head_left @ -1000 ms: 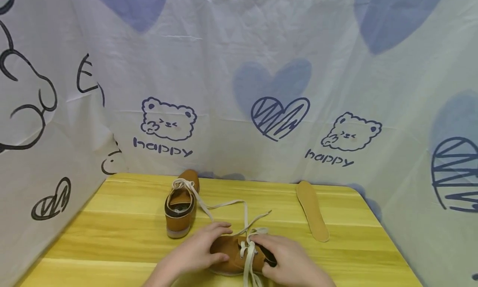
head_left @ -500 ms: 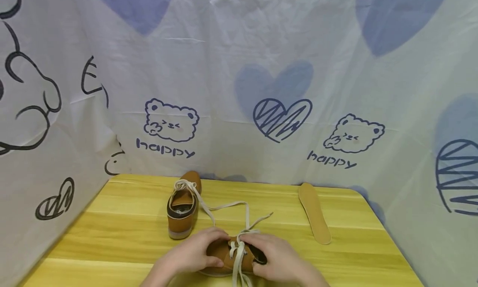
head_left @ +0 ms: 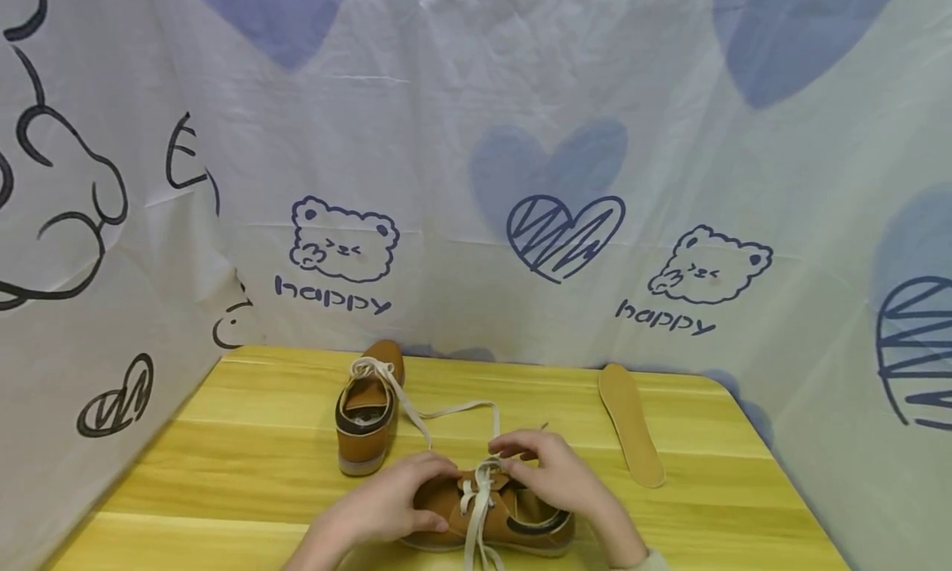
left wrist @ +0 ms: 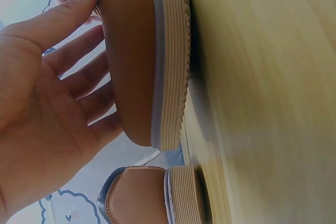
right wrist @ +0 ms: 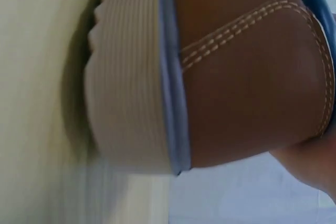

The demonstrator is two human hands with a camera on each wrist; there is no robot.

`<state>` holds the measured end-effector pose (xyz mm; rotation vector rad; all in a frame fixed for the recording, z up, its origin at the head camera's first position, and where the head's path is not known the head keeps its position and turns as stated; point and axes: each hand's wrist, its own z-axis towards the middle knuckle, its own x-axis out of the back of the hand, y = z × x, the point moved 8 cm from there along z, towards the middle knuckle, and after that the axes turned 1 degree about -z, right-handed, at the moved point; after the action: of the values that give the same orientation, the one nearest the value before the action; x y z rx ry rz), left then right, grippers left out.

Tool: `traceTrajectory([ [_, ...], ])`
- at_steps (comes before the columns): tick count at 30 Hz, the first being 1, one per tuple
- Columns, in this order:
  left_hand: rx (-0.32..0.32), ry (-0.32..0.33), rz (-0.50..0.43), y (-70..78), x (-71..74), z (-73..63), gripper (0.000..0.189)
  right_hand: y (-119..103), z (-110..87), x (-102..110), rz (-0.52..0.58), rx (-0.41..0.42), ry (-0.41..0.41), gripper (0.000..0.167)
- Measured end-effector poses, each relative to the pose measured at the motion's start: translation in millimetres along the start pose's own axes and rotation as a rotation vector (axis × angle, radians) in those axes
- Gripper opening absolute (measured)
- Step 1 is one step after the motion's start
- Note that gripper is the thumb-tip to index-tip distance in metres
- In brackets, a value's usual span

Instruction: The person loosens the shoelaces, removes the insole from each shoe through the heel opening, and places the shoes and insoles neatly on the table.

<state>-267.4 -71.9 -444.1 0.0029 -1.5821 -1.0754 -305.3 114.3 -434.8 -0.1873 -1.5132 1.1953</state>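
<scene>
A brown leather lace-up shoe [head_left: 531, 538] lies sideways at the front of the table, toe to the left. My left hand [head_left: 397, 501] grips its toe, thumb on the near side and fingers at the far side. In the left wrist view that shoe's ridged pale sole [left wrist: 173, 61] faces the table. My right hand [head_left: 558, 472] is over the shoe's opening, fingertips right at the cream laces [head_left: 479, 509]; I cannot tell whether it pinches them. Loose lace ends hang over the near side. The heel [right wrist: 236, 93] fills the right wrist view, with part of the hand behind.
Another brown shoe [head_left: 363, 443] stands at the back left, heel toward me, its long lace [head_left: 461, 407] trailing to the right across the table. A tan insole [head_left: 632, 426] lies at the back right. A printed cloth [head_left: 446, 306] hangs behind the wooden table [head_left: 223, 455].
My right hand has gone from the shoe's heel opening to the far side by the laces, uncovering the opening and heel. The shoe shifted slightly left, with my left hand still round its toe.
</scene>
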Motion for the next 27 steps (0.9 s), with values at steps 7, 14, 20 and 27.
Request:
traceTrajectory([
  [7, 0.003, 0.001, -0.005, -0.7, 0.2, 0.3, 0.055, 2.2, 7.4, -6.7, -0.021, -0.010, -0.059, 0.027],
  [14, 0.013, 0.000, 0.019, -3.3, 0.7, 0.2, 0.054, 1.8, 8.1, -7.8, -0.028, -0.002, -0.060, 0.024],
  [20, -0.002, -0.005, 0.016, -0.8, -1.0, -0.3, 0.053, 3.9, 5.1, -8.3, -0.041, 0.011, -0.051, 0.011],
  [27, 0.006, -0.011, 0.003, -0.3, -0.7, -0.7, 0.054, -0.1, 3.8, 0.3, -0.025, 0.045, 0.019, 0.011],
])
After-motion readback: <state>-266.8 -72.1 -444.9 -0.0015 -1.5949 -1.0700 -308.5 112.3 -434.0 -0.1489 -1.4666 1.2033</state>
